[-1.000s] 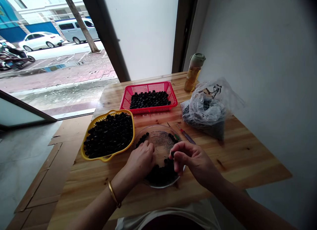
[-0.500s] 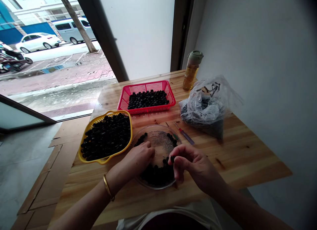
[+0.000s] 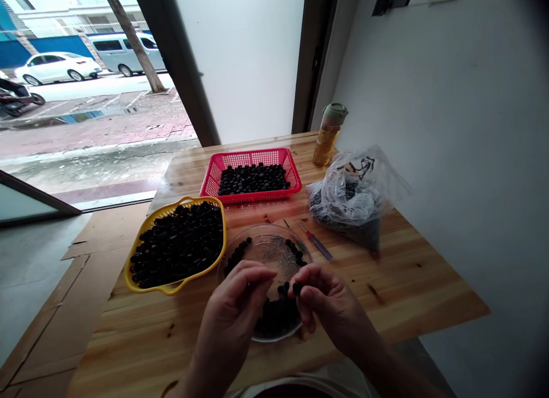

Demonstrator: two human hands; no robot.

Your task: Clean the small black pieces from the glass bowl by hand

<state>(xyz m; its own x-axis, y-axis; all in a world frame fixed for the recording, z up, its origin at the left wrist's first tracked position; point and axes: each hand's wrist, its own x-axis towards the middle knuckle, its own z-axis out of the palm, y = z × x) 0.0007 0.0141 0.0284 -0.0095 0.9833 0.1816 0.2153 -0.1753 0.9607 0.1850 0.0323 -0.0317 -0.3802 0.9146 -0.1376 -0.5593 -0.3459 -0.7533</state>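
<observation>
Black piece [image 3: 297, 288] pinched in right hand [image 3: 332, 306], clear dish [image 3: 257, 252] just below

Gripping that one little piece between thumb and index finger, up above the right side of the dish. Left hand [image 3: 229, 318] near the right one but not touching, also over the dish, thumb and fingers drawn together. Can't tell if gripping anything there, fingertips too hidden.

Working at a wooden table [image 3: 412, 295], dish around the middle of the near edge. More black pieces [image 3: 278, 318] heaped along the dish's near side, plus short rows up both sides and a tangle of thin silvery bits [image 3: 286, 249] toward the back.

Over by the table's left edge, a yellow basket [image 3: 171, 288] piled with similar dark stuff. Closer to the far edge, a red mesh basket [image 3: 257, 197] with a flatter layer inside. Near the far right corner, an upright bottle [image 3: 329, 135], amber liquid, greenish lid. Along the right edge, a crumpled clear plastic bag [image 3: 349, 201], dark contents. Lying between bag and dish, a slim tool [image 3: 319, 246] with a purplish handle.
</observation>
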